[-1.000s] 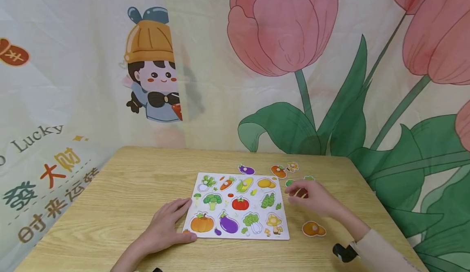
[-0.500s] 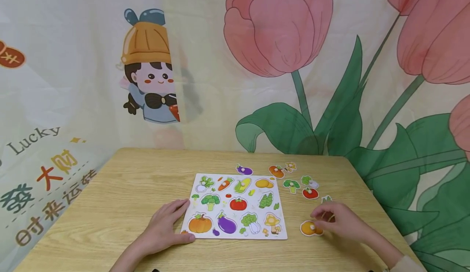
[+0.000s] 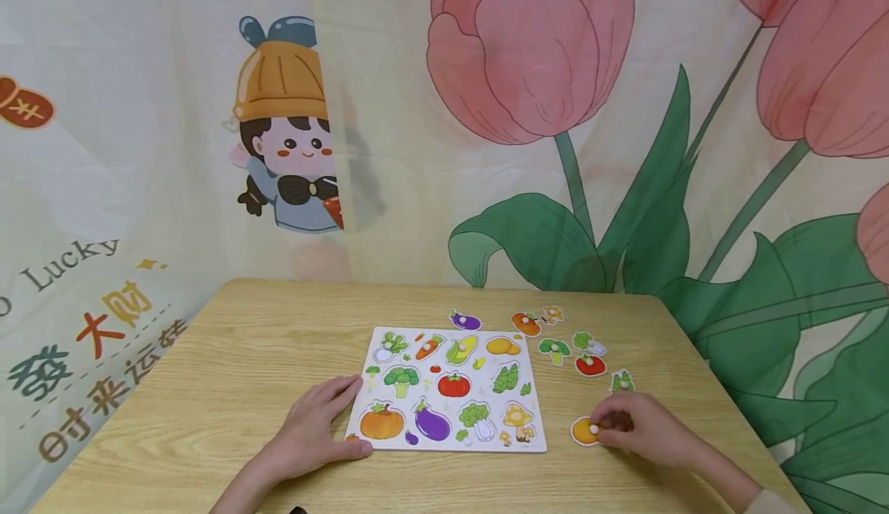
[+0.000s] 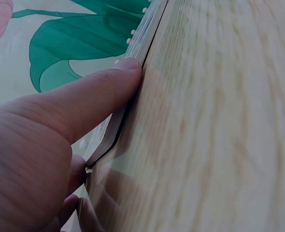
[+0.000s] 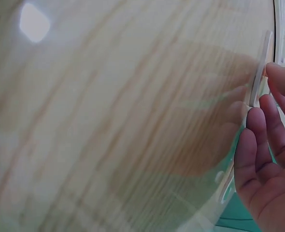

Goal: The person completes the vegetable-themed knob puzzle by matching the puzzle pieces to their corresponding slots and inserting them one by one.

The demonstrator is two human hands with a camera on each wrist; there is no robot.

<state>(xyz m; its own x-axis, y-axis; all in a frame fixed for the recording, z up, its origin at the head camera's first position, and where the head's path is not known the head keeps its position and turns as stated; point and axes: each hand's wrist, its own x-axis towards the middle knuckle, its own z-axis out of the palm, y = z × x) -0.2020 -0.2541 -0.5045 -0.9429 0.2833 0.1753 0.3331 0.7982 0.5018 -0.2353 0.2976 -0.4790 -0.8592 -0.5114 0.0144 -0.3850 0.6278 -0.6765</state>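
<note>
A white vegetable puzzle board (image 3: 434,402) lies on the table in the head view. My left hand (image 3: 312,427) rests at its near left corner, thumb along the front edge and fingers by the left edge. In the left wrist view the straight thumb (image 4: 101,89) touches the board's side (image 4: 116,128). To the right of the board, my right hand (image 3: 642,429) pinches the knob of an orange potato puzzle piece (image 3: 582,431), whose right part is hidden by the fingers. The right wrist view shows that piece (image 5: 260,72) edge-on beside the thumb.
Loose knobbed pieces lie around the board: eggplant (image 3: 464,319), pumpkin (image 3: 525,324), mushroom (image 3: 552,314), broccoli (image 3: 554,351), bok choy (image 3: 589,343), tomato (image 3: 590,365) and a green leafy piece (image 3: 622,381). Carrot (image 3: 428,347) and corn (image 3: 461,349) pieces sit in the board.
My right hand has moved from above the broccoli and tomato pieces toward me, down to the potato piece, and its fingers have closed at the knob. The left hand stays at the board.
</note>
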